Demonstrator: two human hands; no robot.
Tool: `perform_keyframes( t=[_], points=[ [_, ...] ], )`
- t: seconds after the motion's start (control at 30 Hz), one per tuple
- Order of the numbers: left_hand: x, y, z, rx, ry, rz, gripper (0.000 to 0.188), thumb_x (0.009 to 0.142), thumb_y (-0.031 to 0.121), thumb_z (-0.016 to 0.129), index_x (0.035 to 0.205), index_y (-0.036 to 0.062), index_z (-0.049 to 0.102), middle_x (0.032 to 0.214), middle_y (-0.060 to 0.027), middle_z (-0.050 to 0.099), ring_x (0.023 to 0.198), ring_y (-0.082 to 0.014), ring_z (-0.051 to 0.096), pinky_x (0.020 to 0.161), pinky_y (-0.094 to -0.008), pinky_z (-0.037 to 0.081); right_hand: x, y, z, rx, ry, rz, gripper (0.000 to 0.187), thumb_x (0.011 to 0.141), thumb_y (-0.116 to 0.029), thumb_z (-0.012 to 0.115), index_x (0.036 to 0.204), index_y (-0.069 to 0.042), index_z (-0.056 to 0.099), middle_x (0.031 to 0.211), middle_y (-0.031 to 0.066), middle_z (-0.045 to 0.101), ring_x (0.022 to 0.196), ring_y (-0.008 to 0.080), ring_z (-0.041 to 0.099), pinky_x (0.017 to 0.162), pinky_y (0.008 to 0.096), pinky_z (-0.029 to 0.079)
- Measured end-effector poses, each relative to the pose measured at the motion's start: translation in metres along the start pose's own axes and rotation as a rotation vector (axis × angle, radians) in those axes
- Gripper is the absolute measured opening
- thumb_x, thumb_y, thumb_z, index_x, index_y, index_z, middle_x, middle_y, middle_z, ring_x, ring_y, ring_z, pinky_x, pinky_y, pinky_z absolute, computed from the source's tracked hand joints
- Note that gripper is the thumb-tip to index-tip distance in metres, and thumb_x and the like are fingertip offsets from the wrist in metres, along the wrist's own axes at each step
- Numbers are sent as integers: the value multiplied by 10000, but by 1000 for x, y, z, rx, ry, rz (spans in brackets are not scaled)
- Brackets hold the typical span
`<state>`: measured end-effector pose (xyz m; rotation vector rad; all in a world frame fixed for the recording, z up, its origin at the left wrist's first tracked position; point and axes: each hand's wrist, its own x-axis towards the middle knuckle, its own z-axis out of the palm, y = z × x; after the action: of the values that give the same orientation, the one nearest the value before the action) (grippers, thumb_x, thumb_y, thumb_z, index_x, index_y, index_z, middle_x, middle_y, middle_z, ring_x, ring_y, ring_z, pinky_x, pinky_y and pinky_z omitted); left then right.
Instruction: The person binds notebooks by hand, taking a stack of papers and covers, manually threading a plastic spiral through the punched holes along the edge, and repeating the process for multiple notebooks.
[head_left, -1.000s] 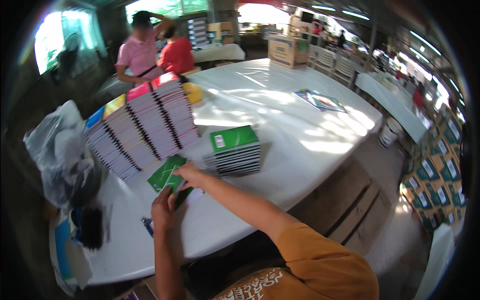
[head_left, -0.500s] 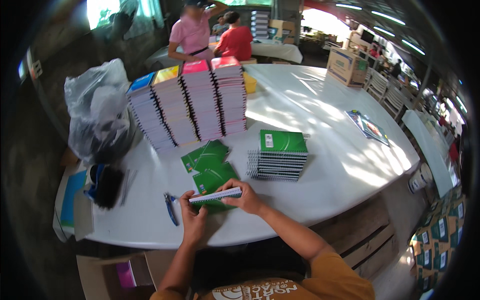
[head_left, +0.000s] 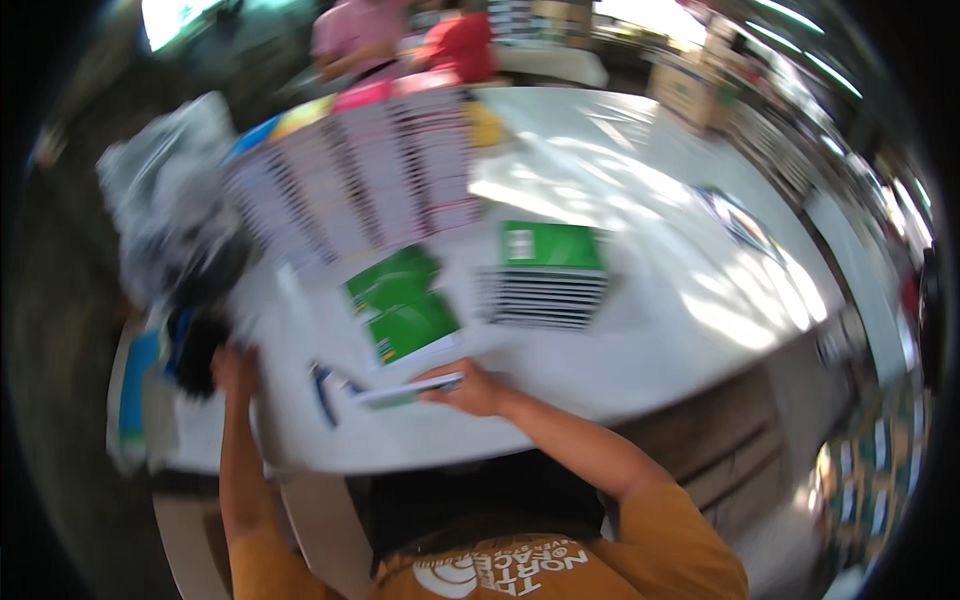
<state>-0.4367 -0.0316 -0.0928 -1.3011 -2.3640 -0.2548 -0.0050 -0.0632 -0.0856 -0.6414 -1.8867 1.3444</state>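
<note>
The right hand [head_left: 468, 390] pins a thin notebook [head_left: 408, 388] at the surface's [head_left: 640, 300] near edge, six o'clock of the green booklets [head_left: 402, 305]. The left hand [head_left: 232, 368] reaches away at nine o'clock, its grip unclear. One-handed, the notebook could slide off the edge.

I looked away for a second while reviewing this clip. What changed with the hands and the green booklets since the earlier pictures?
The left hand has let go of the thin booklet and swung out left, toward the dark things at the table edge. The right hand keeps the booklet, now held flat and low. The two loose green booklets, the green-topped stack and the tall notebook stacks stayed put.
</note>
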Motion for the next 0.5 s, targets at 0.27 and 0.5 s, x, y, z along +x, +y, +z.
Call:
perform_keyframes(
  t=[0.27,0.5],
  points=[
    [-24,31,-42,-479,15,245,139,826,173,558,906,60,563,868,-121,588,812,-308,569,713,-390,442,-8,-13,-7,43,21,-189,396,763,11,649,1146,-41,565,1132,99,607,1040,155,560,941,303,398],
    [-18,39,-82,-867,207,411,356,802,39,487,1157,30,491,746,-83,548,640,-205,543,573,-336,424,-6,-15,-1,237,73,-124,224,773,11,633,981,-23,556,1100,94,616,1025,155,563,917,306,416]
  ],
)
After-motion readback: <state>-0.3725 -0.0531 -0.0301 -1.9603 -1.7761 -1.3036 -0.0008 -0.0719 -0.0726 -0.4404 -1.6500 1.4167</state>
